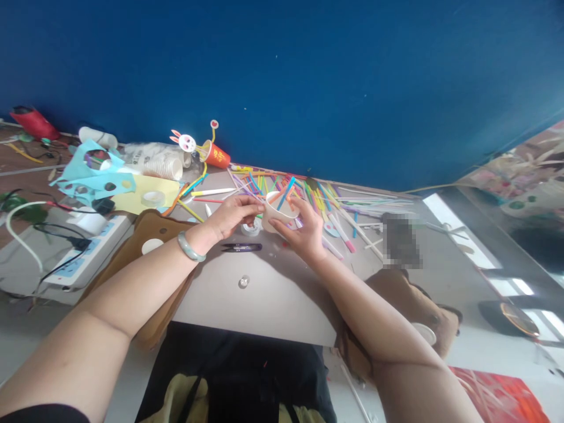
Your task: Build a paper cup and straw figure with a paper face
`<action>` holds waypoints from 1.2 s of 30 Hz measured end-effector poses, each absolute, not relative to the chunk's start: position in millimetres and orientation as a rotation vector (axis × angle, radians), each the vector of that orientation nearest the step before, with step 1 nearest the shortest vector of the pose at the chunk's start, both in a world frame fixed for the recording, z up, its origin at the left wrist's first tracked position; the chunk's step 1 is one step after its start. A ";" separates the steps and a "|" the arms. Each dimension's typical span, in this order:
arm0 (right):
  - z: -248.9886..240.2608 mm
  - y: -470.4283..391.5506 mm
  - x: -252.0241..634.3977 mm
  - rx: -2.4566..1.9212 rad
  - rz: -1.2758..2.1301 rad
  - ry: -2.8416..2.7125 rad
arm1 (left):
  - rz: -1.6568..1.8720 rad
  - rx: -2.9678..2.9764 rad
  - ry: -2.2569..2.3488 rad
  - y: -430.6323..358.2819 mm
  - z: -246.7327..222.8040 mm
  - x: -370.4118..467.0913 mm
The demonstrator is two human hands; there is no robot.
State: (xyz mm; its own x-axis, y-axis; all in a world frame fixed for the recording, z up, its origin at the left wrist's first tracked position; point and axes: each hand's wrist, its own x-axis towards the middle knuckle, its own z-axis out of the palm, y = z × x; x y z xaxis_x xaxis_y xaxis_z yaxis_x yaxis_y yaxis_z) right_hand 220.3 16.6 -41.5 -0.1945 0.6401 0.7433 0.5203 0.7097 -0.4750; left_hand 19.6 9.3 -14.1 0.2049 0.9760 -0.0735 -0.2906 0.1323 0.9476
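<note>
A white paper cup is held over the table, with blue and orange strips standing up out of its mouth. My right hand wraps round the cup's right side, thumb across the front. At the cup's left rim, the fingers of my left hand are pinched together; whether they grip the rim or something small is hidden. Just below lie dark thread snips and, nearer me, a small clear round piece. A clear roll of tape sits under my left hand.
Many coloured sticks spread along the blue wall. Left stand a red cup with a rabbit face, stacked paper cups, blue cut paper and a power strip. Brown cushions lie at both sides.
</note>
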 end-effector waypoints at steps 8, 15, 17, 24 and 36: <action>-38.9 15.6 220.0 -0.874 0.085 -1.858 | 1.201 1.332 0.973 7.6 -13.6 14.9; -38.4 13.6 219.7 -0.994 0.264 -1.825 | 1.195 1.427 1.010 8.0 -13.3 15.7; -38.7 14.1 219.2 -1.026 0.361 -1.799 | 1.189 1.442 1.014 8.2 -15.9 15.5; -37.1 12.0 217.0 -1.039 0.512 -1.868 | 1.106 1.577 0.892 12.8 -33.8 12.9; -27.3 16.8 219.8 -0.872 0.718 -1.895 | 1.033 1.861 0.907 12.2 -35.0 13.7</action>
